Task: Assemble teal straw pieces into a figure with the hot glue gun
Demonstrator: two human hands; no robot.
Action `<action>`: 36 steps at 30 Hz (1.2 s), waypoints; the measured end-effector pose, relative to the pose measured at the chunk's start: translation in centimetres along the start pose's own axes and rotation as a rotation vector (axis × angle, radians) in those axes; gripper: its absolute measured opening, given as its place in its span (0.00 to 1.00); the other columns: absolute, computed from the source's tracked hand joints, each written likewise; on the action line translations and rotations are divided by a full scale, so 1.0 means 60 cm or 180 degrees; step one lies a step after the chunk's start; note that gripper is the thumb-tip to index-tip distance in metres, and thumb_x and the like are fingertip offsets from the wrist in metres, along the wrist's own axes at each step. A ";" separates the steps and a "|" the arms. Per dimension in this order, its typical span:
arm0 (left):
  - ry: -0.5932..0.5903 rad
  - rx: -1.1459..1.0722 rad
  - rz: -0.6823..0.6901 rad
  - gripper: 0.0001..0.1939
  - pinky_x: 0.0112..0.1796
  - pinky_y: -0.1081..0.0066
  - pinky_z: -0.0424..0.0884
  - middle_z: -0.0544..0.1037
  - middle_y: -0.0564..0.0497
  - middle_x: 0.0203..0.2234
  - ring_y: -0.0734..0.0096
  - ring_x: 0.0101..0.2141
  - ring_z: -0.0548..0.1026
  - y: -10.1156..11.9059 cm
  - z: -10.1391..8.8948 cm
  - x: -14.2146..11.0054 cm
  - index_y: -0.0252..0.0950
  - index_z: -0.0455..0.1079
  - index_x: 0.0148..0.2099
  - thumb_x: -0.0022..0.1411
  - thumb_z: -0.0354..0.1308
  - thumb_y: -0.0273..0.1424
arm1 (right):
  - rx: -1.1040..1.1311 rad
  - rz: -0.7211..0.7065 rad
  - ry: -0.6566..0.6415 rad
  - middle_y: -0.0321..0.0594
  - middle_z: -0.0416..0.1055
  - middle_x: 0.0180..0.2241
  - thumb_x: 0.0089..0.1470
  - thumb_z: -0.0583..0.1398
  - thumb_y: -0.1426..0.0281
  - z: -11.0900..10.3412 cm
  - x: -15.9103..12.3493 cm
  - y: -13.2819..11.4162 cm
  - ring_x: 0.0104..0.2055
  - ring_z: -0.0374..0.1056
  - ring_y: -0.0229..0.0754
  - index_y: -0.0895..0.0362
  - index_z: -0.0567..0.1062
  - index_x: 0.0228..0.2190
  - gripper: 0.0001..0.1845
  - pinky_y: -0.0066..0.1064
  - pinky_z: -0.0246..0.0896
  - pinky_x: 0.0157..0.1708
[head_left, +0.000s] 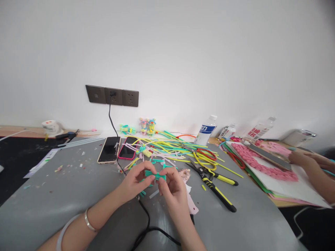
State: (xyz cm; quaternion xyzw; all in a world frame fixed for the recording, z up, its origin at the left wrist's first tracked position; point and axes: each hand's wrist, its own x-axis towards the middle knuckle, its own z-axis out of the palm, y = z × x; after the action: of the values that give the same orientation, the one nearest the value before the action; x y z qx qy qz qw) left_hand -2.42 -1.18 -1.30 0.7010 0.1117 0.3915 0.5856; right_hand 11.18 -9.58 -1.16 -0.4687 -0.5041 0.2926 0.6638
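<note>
Between my two hands is a short teal pipe-cleaner piece (157, 175), folded into a flat shape and held above the grey table (78, 195). My left hand (137, 180) pinches one end between thumb and fingers. The other end sits in the closed fingertips of my right hand (173, 188). Just behind the hands lie more teal bent pieces (157, 161) and a small yellow-and-teal figure (143, 151). Past them spreads a heap of loose yellow, teal and pink pipe cleaners (180, 150).
Pliers (216, 188) and orange-and-yellow scissors (206, 157) lie to the right. Two phones (108, 150) are behind my left hand. A black cable (146, 212) crosses the table. A bottle (206, 130) leans near the wall. At far right, another person's hand (305, 158) touches paper sheets.
</note>
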 end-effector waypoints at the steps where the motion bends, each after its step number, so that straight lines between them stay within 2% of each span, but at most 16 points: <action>1: -0.0004 0.0014 0.0028 0.09 0.33 0.73 0.72 0.70 0.51 0.32 0.71 0.32 0.71 0.001 0.000 0.000 0.36 0.68 0.40 0.68 0.56 0.37 | 0.0020 -0.0012 0.0019 0.34 0.67 0.28 0.61 0.59 0.63 0.000 0.000 0.001 0.24 0.59 0.35 0.53 0.71 0.34 0.07 0.27 0.53 0.23; 14: -0.0036 -0.0061 0.0259 0.08 0.31 0.74 0.70 0.69 0.51 0.31 0.72 0.31 0.71 0.007 0.005 0.004 0.36 0.67 0.37 0.68 0.56 0.35 | 0.0346 0.0073 0.0019 0.32 0.65 0.29 0.60 0.61 0.60 0.002 -0.003 0.002 0.19 0.55 0.31 0.53 0.71 0.33 0.09 0.24 0.51 0.17; 24: 0.0028 0.0035 0.0281 0.11 0.30 0.75 0.70 0.71 0.52 0.28 0.72 0.29 0.72 0.006 0.002 0.005 0.35 0.68 0.37 0.67 0.58 0.38 | 0.0905 0.0477 -0.0112 0.27 0.65 0.23 0.57 0.63 0.55 0.005 0.002 0.004 0.12 0.53 0.27 0.53 0.66 0.31 0.16 0.22 0.47 0.14; 27: 0.0015 -0.0040 0.0170 0.12 0.30 0.74 0.72 0.71 0.51 0.28 0.72 0.28 0.73 0.004 0.002 0.004 0.35 0.68 0.36 0.66 0.58 0.39 | 0.0920 0.0616 -0.0144 0.28 0.67 0.24 0.56 0.63 0.54 0.005 0.002 0.003 0.11 0.54 0.27 0.53 0.66 0.31 0.17 0.22 0.47 0.14; 30: -0.0004 -0.0092 0.0011 0.13 0.29 0.74 0.72 0.71 0.51 0.28 0.72 0.28 0.73 0.005 0.002 0.005 0.34 0.68 0.36 0.66 0.59 0.40 | 0.0961 0.0722 -0.0123 0.26 0.67 0.23 0.55 0.64 0.54 0.006 0.001 0.003 0.11 0.54 0.26 0.53 0.65 0.30 0.18 0.23 0.50 0.16; 36: -0.0018 -0.0123 0.0048 0.12 0.30 0.74 0.72 0.71 0.51 0.28 0.73 0.28 0.74 0.007 0.001 0.005 0.34 0.69 0.36 0.66 0.59 0.38 | 0.1067 0.0771 -0.0132 0.26 0.67 0.23 0.55 0.64 0.54 0.007 -0.001 0.001 0.11 0.55 0.26 0.53 0.65 0.30 0.18 0.24 0.48 0.16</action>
State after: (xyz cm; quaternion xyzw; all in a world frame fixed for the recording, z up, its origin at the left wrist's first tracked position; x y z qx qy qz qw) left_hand -2.29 -1.18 -0.81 0.6915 0.0972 0.3960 0.5963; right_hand 10.78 -9.46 -1.21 -0.4028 -0.4019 0.4596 0.6819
